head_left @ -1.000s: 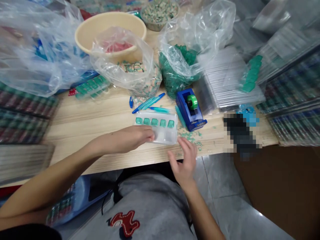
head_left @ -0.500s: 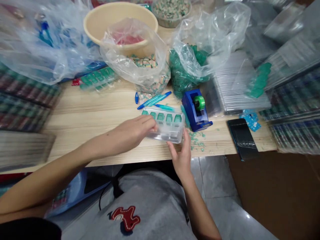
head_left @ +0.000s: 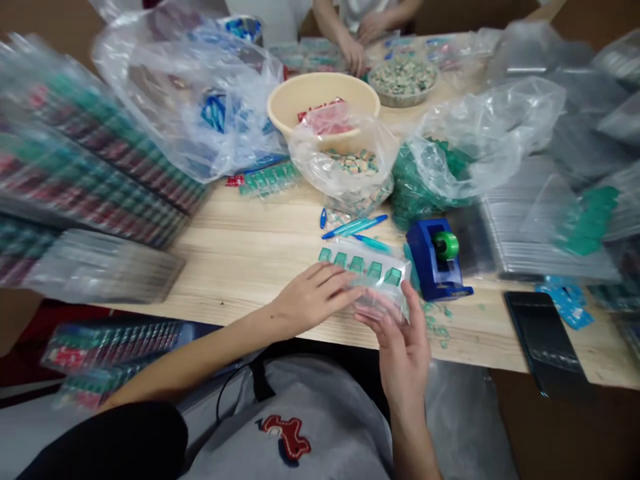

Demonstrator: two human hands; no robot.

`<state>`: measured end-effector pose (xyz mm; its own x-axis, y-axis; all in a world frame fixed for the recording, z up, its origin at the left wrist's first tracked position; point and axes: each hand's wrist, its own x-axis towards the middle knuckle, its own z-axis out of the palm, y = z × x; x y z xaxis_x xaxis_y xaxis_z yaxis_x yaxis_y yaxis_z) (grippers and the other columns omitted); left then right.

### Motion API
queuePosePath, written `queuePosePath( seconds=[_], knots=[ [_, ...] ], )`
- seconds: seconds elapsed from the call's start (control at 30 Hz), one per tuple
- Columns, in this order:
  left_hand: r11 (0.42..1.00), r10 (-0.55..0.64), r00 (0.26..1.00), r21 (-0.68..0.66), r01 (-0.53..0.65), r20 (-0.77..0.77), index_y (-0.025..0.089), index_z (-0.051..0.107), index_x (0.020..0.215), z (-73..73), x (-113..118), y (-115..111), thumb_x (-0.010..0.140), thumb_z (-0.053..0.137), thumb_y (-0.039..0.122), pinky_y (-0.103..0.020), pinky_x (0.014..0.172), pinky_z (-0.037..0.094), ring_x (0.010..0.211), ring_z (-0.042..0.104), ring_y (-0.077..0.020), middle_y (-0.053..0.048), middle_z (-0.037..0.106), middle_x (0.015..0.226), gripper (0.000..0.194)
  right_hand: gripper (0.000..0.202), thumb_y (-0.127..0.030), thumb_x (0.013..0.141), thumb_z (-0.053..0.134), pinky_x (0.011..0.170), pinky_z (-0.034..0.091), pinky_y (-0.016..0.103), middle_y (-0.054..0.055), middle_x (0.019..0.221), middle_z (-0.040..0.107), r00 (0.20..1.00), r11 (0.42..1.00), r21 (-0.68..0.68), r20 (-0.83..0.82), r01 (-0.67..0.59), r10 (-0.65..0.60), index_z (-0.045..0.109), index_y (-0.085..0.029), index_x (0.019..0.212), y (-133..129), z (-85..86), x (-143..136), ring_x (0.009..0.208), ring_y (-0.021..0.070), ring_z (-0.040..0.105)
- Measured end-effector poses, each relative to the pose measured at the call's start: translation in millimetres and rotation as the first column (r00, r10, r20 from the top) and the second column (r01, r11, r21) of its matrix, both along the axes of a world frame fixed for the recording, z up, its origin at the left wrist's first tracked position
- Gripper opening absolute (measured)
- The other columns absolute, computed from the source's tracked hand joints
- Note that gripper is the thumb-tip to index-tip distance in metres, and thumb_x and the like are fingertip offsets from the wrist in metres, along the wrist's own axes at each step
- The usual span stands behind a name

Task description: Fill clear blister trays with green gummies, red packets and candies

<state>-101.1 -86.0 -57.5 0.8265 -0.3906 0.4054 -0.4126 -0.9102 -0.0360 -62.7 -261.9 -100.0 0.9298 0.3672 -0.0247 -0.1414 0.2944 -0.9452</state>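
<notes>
A clear plastic blister tray (head_left: pixel 369 285) lies tilted at the front of the table. Several green translucent pieces (head_left: pixel 393 276) sit in a row along its far side. My right hand (head_left: pixel 403 343) grips the tray's right front corner, thumb in front and fingers around the edge. Over the tray's left front part reaches my left hand (head_left: pixel 315 298), its fingers stretched out and touching the plastic. Just beyond the tray lie blue and turquoise pens (head_left: pixel 355 227). A blue tape dispenser (head_left: pixel 434 260) with green tape stands to its right.
Bags of small patterned pieces (head_left: pixel 353 163) and green pieces (head_left: pixel 425 177) stand behind, near a cream basin (head_left: pixel 280 103). Stacked filled packs (head_left: pixel 115 153) rise at left. Clear trays (head_left: pixel 540 227) and a phone (head_left: pixel 547 340) lie at right. Another person's hands (head_left: pixel 353 53) work across the table.
The view has swung, so the table sits lower and further right. My left hand's curled fingers have straightened over the tray. My right hand has come further round its front corner.
</notes>
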Motion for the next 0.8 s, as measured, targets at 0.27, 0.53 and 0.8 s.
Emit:
queuePosePath(
  seconds=[0.27, 0.53, 0.8],
  knots=[
    [0.834, 0.552, 0.834, -0.009, -0.552, 0.022, 0.028, 0.055, 0.128, 9.9, -26.1, 109.5, 0.098, 0.04, 0.013, -0.042, 0.095, 0.045, 0.111, 0.058, -0.0229, -0.008, 0.065, 0.121, 0.036, 0.037, -0.024, 0.094, 0.059, 0.075, 0.061, 0.031, 0.004, 0.105, 0.075, 0.985, 0.983, -0.142, 0.146, 0.113, -0.092, 0.058, -0.031, 0.131, -13.6, 6.4, 4.4, 0.08, 0.0146, 0.075],
    [0.651, 0.715, 0.638, -0.059, -0.757, -0.284, 0.019, 0.057, 0.126, -13.4, 56.6, 208.4, 0.096, 0.039, 0.045, -0.049, 0.1, 0.038, 0.122, 0.053, -0.0322, -0.011, 0.064, 0.12, 0.043, 0.032, -0.022, 0.095, 0.058, 0.075, 0.058, 0.019, -0.002, 0.098, 0.075, 0.974, 0.954, -0.252, 0.192, 0.164, -0.117, 0.062, -0.033, 0.125, -27.4, 6.5, 10.0, 0.078, 0.0076, 0.072],
    [0.783, 0.57, 0.817, -0.242, -0.574, -0.093, 0.018, 0.059, 0.12, 38.7, 87.4, 148.3, 0.098, 0.034, 0.046, -0.043, 0.107, 0.039, 0.123, 0.054, -0.0245, -0.009, 0.063, 0.127, 0.044, 0.029, -0.022, 0.094, 0.059, 0.073, 0.057, 0.016, -0.003, 0.096, 0.075, 0.984, 0.935, -0.326, 0.147, 0.14, -0.096, 0.065, -0.035, 0.119, -31.2, -0.2, 9.8, 0.078, 0.0069, 0.072]
  ],
)
